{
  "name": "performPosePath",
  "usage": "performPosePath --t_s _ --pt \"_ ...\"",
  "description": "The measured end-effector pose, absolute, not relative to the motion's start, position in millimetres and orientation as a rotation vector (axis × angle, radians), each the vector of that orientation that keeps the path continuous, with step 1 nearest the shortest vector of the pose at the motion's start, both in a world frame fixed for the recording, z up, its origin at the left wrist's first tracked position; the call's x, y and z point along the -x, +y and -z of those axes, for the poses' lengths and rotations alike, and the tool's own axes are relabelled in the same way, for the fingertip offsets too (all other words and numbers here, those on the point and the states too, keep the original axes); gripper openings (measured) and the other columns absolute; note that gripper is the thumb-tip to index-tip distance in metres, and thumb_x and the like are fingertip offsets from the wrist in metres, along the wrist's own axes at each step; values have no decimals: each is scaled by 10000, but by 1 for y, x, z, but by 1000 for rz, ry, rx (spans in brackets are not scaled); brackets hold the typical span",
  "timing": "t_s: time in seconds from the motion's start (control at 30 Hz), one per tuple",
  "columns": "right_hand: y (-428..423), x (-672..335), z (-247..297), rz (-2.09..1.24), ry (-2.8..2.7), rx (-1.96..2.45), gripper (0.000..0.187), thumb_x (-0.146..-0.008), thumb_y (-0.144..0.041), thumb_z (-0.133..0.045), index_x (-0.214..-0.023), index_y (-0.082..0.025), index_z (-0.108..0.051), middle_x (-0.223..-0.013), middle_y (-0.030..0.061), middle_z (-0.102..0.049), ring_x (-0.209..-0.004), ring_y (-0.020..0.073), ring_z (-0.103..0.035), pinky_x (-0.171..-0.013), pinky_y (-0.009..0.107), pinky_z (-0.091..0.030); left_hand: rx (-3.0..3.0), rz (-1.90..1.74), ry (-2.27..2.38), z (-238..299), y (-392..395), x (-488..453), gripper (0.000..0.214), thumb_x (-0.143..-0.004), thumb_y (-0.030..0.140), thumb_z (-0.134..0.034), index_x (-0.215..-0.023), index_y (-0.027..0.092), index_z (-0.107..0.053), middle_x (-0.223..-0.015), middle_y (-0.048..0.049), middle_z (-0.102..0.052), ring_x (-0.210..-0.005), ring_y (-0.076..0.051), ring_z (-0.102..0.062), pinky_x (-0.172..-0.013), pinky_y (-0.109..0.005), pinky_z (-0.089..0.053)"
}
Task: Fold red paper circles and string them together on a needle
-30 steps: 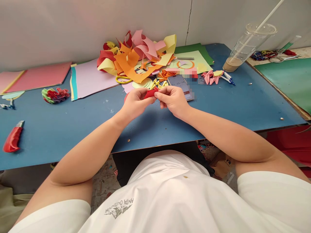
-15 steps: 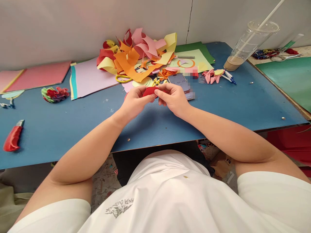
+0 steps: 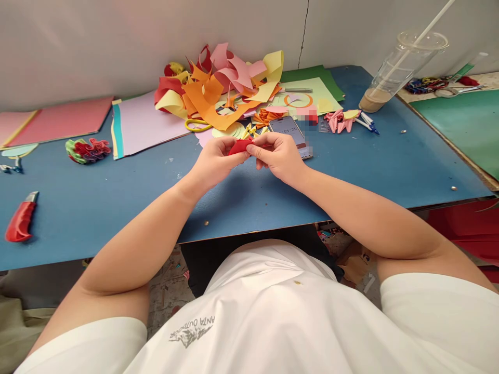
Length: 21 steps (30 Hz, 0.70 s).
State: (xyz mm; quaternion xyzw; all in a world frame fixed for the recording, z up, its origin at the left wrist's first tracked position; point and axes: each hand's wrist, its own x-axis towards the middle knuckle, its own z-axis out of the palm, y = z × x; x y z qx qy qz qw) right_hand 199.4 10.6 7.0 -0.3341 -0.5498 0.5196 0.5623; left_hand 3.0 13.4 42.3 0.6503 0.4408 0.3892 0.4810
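Note:
A small folded piece of red paper [image 3: 239,146] is pinched between both my hands above the blue table [image 3: 117,202]. My left hand [image 3: 215,162] curls round its left end, fingers closed. My right hand [image 3: 277,155] grips its right end between thumb and fingers. Just behind my hands lie small yellow folded pieces [image 3: 249,130] and a phone [image 3: 290,130] with its screen lit.
A heap of cut coloured paper scraps [image 3: 220,85] and yellow scissors [image 3: 197,125] sit at the back. Paper sheets [image 3: 146,124], a folded paper flower [image 3: 86,150] and a red utility knife [image 3: 18,222] lie left. A plastic cup with a straw [image 3: 393,70] and pens [image 3: 364,123] stand right.
Both hands shifted slightly on the red paper, pinching it a little flatter. Nothing else moved.

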Motion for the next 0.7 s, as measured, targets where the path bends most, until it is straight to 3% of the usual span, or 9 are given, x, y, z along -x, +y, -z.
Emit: performPosePath --t_s 0.2,0.3,0.47,0.57,0.7 --pt "13 -201 -3 -1160 -1344 790 717 -664 -789 -1121 -811 -189 -758 -735 -29 -741 -509 78 -616 -513 256 -510 -1593 -979 984 -42 15 -4 216 -728 327 -962 -767 203 -790 -712 14 -598 -678 -113 -475 -619 -294 -370" --pt "14 -202 -2 -1127 -1365 778 747 -675 -850 -1089 -833 -196 -764 -781 -19 -761 -545 81 -617 -534 258 -541 -1552 -998 953 -43 15 -5 242 -713 329 -978 -729 210 -769 -692 14 -603 -684 -125 -515 -640 -302 -420" --pt "13 -202 -1 -1109 -1431 686 730 -812 -903 -991 -915 -206 -803 -834 -12 -779 -585 85 -635 -581 262 -569 -1463 -1011 898 -46 14 -6 201 -673 281 -958 -692 219 -768 -656 14 -612 -729 -158 -616 -726 -327 -517" --pt "11 -201 0 -1072 -1430 685 743 -822 -926 -970 -897 -208 -798 -790 -17 -753 -563 85 -618 -556 261 -537 -1455 -994 888 -45 14 -7 206 -661 275 -948 -666 220 -750 -635 22 -580 -702 -143 -576 -708 -321 -488" --pt "10 -199 2 -1041 -1433 748 776 -829 -978 -922 -862 -224 -745 -721 -29 -698 -525 95 -579 -523 278 -497 -1458 -992 965 -40 15 -6 203 -655 266 -953 -685 211 -760 -651 20 -564 -659 -111 -476 -612 -291 -348"
